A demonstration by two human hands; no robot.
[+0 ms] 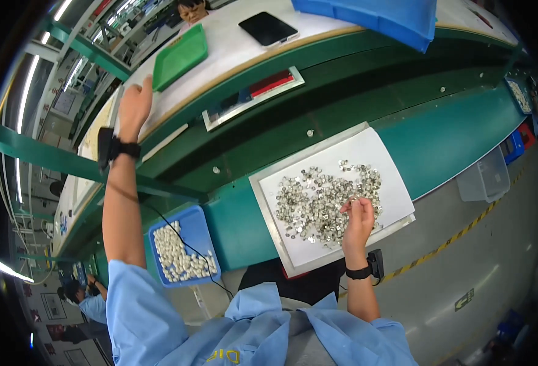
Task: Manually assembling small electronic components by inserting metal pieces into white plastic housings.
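Observation:
My right hand (358, 224) is over a spread of small silvery metal pieces (317, 204), its fingers bent and pressed together. Whatever sits between those fingertips is too small to make out. The pieces lie on a white sheet (381, 158) in a shallow light-framed tray (266, 210). Up on the raised shelf, my left hand (136, 107) is stretched out beside the near left end of a green tray (181, 56). Its thumb side is close to the tray's corner; the other fingers are mostly hidden.
A blue tray (199, 222) of small white pieces (174, 253) stands left of the framed tray, a dark cable across it. The shelf bears a phone (267, 29) and a blue bin (372, 18). A green post (49, 152) crosses near my left forearm. Another person (192, 11) is beyond the shelf.

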